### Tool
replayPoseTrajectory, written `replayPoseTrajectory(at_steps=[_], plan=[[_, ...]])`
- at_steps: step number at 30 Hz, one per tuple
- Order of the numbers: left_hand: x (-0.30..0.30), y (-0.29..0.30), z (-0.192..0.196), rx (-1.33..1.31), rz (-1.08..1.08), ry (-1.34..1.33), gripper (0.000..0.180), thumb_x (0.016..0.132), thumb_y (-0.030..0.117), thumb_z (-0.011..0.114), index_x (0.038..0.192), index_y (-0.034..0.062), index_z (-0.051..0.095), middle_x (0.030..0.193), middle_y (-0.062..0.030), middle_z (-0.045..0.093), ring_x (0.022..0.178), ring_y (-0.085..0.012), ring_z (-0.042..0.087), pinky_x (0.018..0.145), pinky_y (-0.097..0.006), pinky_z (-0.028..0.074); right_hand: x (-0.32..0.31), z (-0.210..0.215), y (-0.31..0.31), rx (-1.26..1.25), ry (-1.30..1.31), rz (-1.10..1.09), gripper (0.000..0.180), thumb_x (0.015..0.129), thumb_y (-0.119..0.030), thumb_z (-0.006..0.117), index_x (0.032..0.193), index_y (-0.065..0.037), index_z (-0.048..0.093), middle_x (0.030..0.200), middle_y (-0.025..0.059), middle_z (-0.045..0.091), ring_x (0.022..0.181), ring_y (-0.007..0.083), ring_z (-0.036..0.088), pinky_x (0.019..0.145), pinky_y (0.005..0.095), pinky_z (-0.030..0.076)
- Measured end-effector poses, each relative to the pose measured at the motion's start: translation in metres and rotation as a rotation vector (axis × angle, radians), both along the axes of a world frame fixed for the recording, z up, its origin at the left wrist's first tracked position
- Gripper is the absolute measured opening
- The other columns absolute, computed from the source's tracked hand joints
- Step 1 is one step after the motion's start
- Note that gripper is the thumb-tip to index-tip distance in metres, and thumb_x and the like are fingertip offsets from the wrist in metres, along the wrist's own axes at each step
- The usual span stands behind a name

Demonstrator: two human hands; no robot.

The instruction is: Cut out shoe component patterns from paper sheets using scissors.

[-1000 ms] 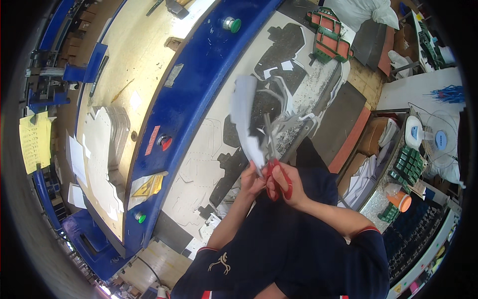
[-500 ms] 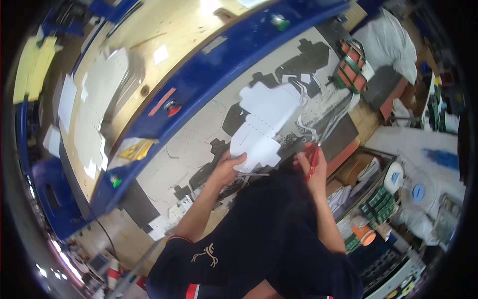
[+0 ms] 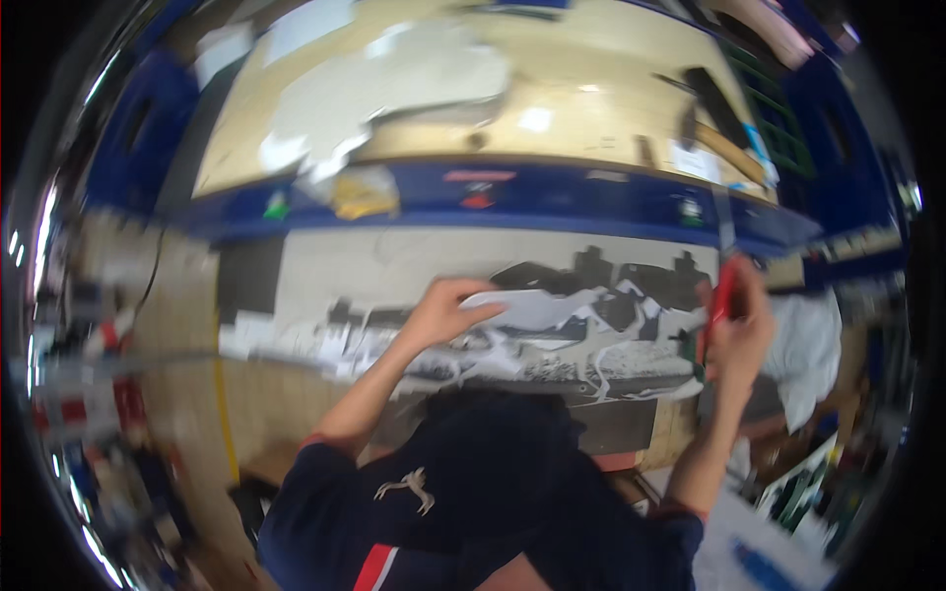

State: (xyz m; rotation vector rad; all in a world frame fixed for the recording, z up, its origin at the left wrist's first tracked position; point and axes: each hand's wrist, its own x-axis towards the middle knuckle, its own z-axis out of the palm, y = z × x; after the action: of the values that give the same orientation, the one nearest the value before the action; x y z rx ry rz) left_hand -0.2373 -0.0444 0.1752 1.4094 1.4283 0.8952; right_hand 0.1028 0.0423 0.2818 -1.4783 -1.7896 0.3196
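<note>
My left hand (image 3: 455,313) is closed on the near-left end of a white cut-out sheet (image 3: 537,307), which now shows nearly edge-on. Beneath that sheet lie dark and pale cut-out shapes and tangled white strips (image 3: 601,369). Farther right, my right hand (image 3: 741,320) is raised with its fingers wrapped round a red-handled tool (image 3: 723,295). A narrow, pale, blade-like end points away from me; blur hides its exact kind.
A blue rail (image 3: 552,202) runs across, with a red button (image 3: 478,195) on it. Behind lies a wooden tabletop (image 3: 581,59) with a large pale cut-out sheet (image 3: 394,89) and a wooden-handled hammer (image 3: 729,153). A white plastic bag (image 3: 803,360) stands at right.
The view has turned, so the bench now runs level. My right hand has moved out to the right and away with the red tool. The white sheet has tilted in my left hand.
</note>
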Motion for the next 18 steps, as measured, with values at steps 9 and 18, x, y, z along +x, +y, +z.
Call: replayPoseTrajectory(at_steps=[9, 18], plan=[[0.112, -0.069, 0.035, 0.652, 0.126, -0.143, 0.018, 0.074, -0.003, 0.070, 0.090, 0.0026, 0.070, 0.093, -0.0089, 0.067, 0.085, -0.0262, 0.066, 0.072, -0.034, 0.054, -0.068, 0.050, 0.185, -0.305, -0.458, 0.560, 0.052, 0.074, -0.004, 0.073, 0.121, 0.008, 0.057, 0.093, 0.0203, 0.067, 0.084, 0.0236, 0.066, 0.075, 0.0339, 0.051], [0.111, -0.084, -0.011, 0.215, 1.020, -1.091, 0.022, 0.088, 0.012, 0.068, 0.105, 0.0000, 0.060, 0.096, -0.0054, 0.066, 0.082, -0.0110, 0.061, 0.070, -0.025, 0.048, -0.061, 0.035, 0.066, -0.593, -0.414, 1.138, 0.062, 0.065, -0.024, 0.084, 0.119, -0.001, 0.060, 0.104, 0.0165, 0.067, 0.094, 0.0261, 0.066, 0.083, 0.0324, 0.050]])
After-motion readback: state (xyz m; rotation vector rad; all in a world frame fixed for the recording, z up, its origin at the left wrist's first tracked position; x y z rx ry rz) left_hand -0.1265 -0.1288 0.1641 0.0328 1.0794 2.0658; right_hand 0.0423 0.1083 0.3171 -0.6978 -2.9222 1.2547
